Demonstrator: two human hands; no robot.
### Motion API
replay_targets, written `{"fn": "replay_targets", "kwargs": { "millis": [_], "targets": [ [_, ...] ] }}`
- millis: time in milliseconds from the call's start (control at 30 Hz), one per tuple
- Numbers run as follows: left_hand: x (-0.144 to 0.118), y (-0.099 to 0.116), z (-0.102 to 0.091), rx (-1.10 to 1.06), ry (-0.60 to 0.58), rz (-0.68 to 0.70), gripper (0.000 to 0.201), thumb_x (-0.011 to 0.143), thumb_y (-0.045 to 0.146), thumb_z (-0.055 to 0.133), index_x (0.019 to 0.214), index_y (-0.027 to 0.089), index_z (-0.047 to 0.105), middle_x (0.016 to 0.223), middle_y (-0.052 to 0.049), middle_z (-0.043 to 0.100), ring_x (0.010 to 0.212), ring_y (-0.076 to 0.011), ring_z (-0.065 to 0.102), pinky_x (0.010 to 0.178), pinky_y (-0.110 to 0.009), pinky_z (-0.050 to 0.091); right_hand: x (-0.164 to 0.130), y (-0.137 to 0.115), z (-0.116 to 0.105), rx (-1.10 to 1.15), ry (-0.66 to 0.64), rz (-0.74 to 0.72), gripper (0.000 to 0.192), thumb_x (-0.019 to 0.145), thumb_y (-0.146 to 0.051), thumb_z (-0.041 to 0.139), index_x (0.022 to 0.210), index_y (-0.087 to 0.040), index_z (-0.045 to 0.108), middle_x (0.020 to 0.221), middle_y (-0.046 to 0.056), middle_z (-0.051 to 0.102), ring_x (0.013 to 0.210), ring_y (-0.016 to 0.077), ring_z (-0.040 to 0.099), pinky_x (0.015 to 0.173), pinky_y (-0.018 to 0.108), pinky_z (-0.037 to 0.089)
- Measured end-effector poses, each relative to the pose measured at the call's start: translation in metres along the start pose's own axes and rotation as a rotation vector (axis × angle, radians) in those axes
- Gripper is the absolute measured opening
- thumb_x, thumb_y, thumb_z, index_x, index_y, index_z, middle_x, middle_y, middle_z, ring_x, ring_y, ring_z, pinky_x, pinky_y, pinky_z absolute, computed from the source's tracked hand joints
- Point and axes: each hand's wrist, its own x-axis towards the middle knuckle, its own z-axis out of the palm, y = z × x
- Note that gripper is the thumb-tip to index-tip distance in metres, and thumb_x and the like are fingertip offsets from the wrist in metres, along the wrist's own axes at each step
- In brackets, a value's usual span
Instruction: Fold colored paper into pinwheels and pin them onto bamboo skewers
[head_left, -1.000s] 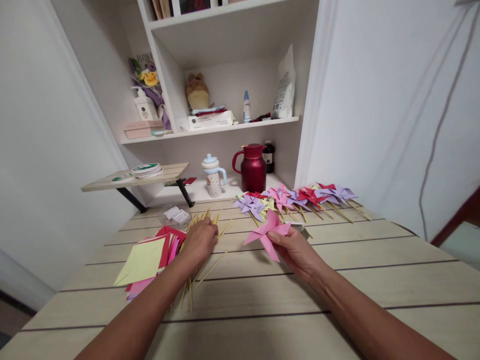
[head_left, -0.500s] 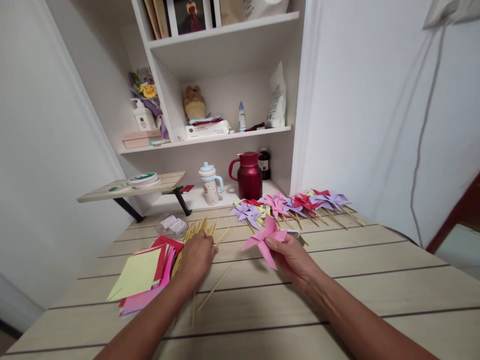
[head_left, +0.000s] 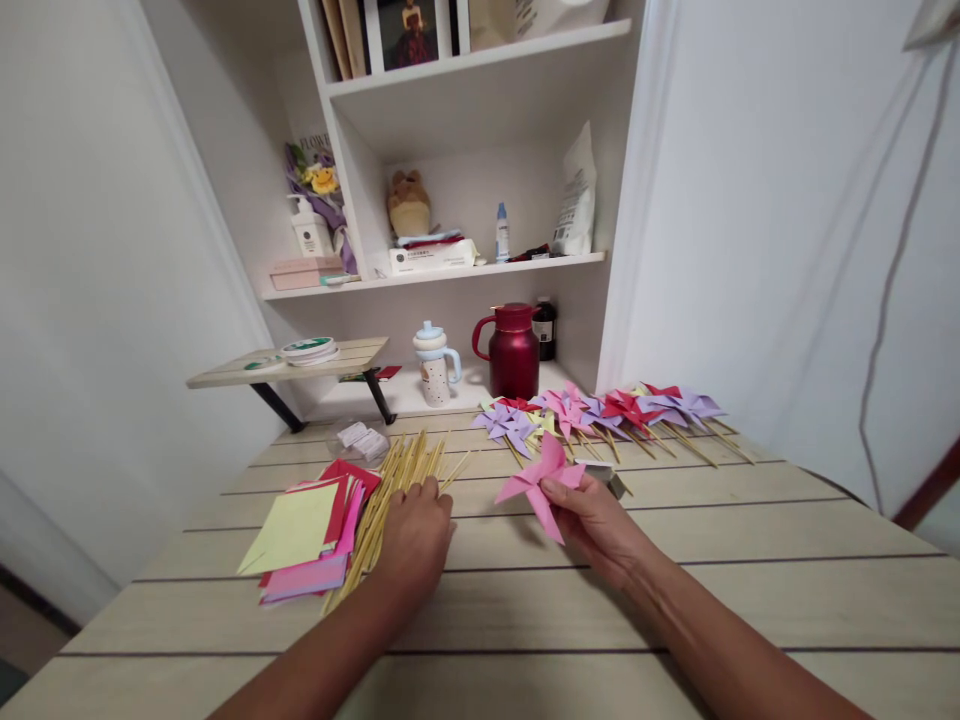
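Between the thumb and fingers of my right hand [head_left: 600, 520] is a pink paper pinwheel [head_left: 541, 485], held a little above the table with its folded blades spread. My left hand [head_left: 416, 525] rests with curled fingers at the right side of a pile of thin wooden sticks [head_left: 375, 510]. Some sticks lie under its fingers; how many it grips is hidden. Left of the sticks sits a stack of coloured paper squares, a yellow sheet [head_left: 296, 525] on top. Finished pinwheels on sticks [head_left: 626, 408] lie in a row at the back right.
A small grey box [head_left: 604, 478] lies behind my right hand. At the back stand a red thermos jug [head_left: 514, 355] and a white-and-blue cup [head_left: 435, 370]. A clear dish [head_left: 360, 440] holds small white packets. Tape rolls [head_left: 309, 350] sit on a raised wooden stand [head_left: 356, 355].
My left hand has moved towards me along the sticks, and the loose sticks near it now lie drawn in to the pile. My right hand still holds the pink pinwheel. The view has shifted slightly.
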Motion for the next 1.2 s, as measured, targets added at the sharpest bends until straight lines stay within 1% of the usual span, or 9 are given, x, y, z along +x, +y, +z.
{"fn": "replay_targets", "kwargs": {
  "millis": [67,133,267,500,567,667,733,967,1200],
  "targets": [
    [0.011,-0.016,-0.005,-0.026,0.039,-0.044,0.028,0.095,0.022,0.044,0.095,0.018,0.071,0.106,-0.012,0.064,0.100,-0.0285,0.060,0.086,-0.044,0.040,0.001,0.000,0.000,0.014,0.005,0.003,0.028,0.054,-0.022,0.094,0.071,-0.014,0.073,0.065,0.002,0.073,0.058,0.0127,0.063,0.056,0.022,0.051],
    [0.025,-0.032,-0.008,-0.057,0.071,-0.077,0.032,0.097,0.022,0.038,0.099,0.019,0.070,0.108,-0.011,0.064,0.104,-0.0268,0.058,0.088,-0.041,0.040,0.001,0.000,0.000,0.022,0.000,0.006,0.027,0.054,-0.022,0.094,0.071,-0.013,0.073,0.066,0.002,0.073,0.058,0.0120,0.063,0.055,0.021,0.051],
    [0.052,-0.050,-0.004,-0.122,0.066,-0.079,0.025,0.092,0.019,0.048,0.096,0.018,0.072,0.106,-0.012,0.064,0.101,-0.0246,0.059,0.085,-0.035,0.041,0.001,0.000,-0.002,0.033,-0.015,0.030,0.026,0.056,-0.022,0.093,0.071,-0.013,0.074,0.064,0.002,0.073,0.056,0.0101,0.062,0.054,0.019,0.050],
    [0.081,-0.041,0.009,-0.158,0.015,-0.013,0.018,0.089,0.020,0.055,0.090,0.020,0.073,0.112,-0.011,0.066,0.110,-0.0253,0.058,0.096,-0.038,0.039,0.003,-0.001,-0.002,0.052,-0.002,0.044,0.029,0.053,-0.020,0.095,0.072,-0.012,0.075,0.068,0.003,0.075,0.060,0.0101,0.065,0.058,0.017,0.052],
    [0.091,-0.042,0.009,-0.150,-0.001,-0.029,0.016,0.092,0.025,0.057,0.096,0.018,0.070,0.114,-0.010,0.065,0.110,-0.0242,0.059,0.097,-0.042,0.043,0.003,-0.002,-0.001,0.058,-0.006,0.037,0.028,0.053,-0.020,0.095,0.071,-0.012,0.075,0.068,0.003,0.075,0.060,0.0100,0.065,0.058,0.017,0.052],
    [0.108,-0.048,0.011,-0.136,-0.010,-0.059,0.028,0.092,0.035,0.059,0.114,0.018,0.063,0.122,-0.009,0.063,0.109,-0.0232,0.060,0.094,-0.047,0.049,0.003,-0.005,0.001,0.064,-0.031,0.025,0.026,0.055,-0.021,0.094,0.072,-0.012,0.076,0.067,0.003,0.075,0.061,0.0108,0.065,0.057,0.017,0.052],
    [0.119,-0.052,0.016,-0.131,-0.012,-0.085,0.033,0.092,0.036,0.059,0.120,0.019,0.060,0.126,-0.009,0.061,0.109,-0.0238,0.061,0.092,-0.047,0.051,0.003,-0.008,0.002,0.084,-0.045,0.022,0.026,0.056,-0.021,0.093,0.073,-0.012,0.076,0.067,0.003,0.075,0.061,0.0110,0.065,0.058,0.017,0.053],
    [0.143,-0.055,0.047,-0.143,-0.100,-0.208,0.036,0.092,0.036,0.060,0.123,0.018,0.058,0.126,-0.010,0.060,0.107,-0.0237,0.062,0.089,-0.046,0.053,0.004,-0.020,0.001,0.147,0.002,-0.012,0.027,0.058,-0.019,0.093,0.077,-0.011,0.075,0.070,0.004,0.076,0.062,0.0105,0.068,0.061,0.016,0.056],
    [0.167,-0.038,0.060,-0.146,-0.053,-0.264,0.037,0.092,0.035,0.060,0.125,0.019,0.058,0.129,-0.010,0.059,0.109,-0.0242,0.061,0.090,-0.047,0.053,0.002,-0.031,0.004,0.210,0.023,-0.023,0.032,0.056,-0.018,0.094,0.080,-0.011,0.075,0.072,0.003,0.076,0.063,0.0107,0.069,0.066,0.018,0.059]
  ]
}}
